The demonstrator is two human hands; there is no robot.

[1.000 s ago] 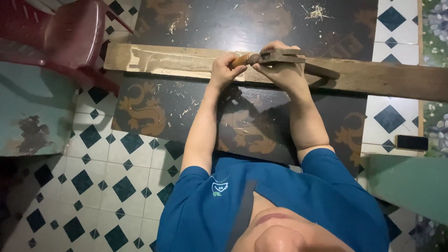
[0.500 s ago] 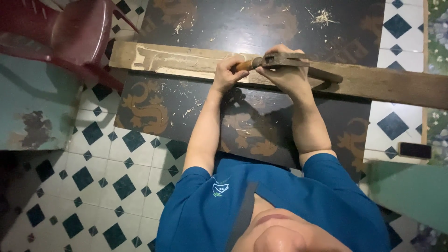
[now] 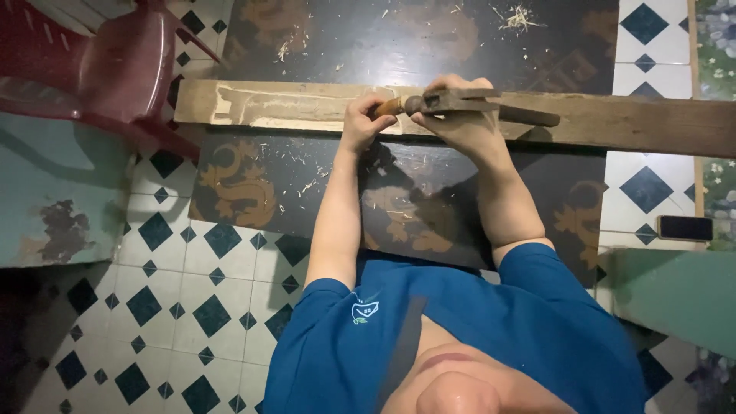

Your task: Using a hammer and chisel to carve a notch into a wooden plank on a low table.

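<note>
A long wooden plank lies across a dark patterned mat, with a pale scraped strip near its left end. Both my hands hold one hand tool on top of the plank, near its middle. The tool has an orange-brown wooden handle and a long dark body that points to the right. My left hand is closed around the wooden handle end. My right hand is wrapped over the dark body just to the right of it. The tool's working edge is hidden under my fingers.
A red plastic chair stands at the top left, close to the plank's end. Wood shavings are scattered on the dark mat. A small black phone-like object lies at the right, with teal painted surfaces alongside the checkered tile floor.
My hands and the tool stay at almost the same spot on the plank. The view has shifted slightly.
</note>
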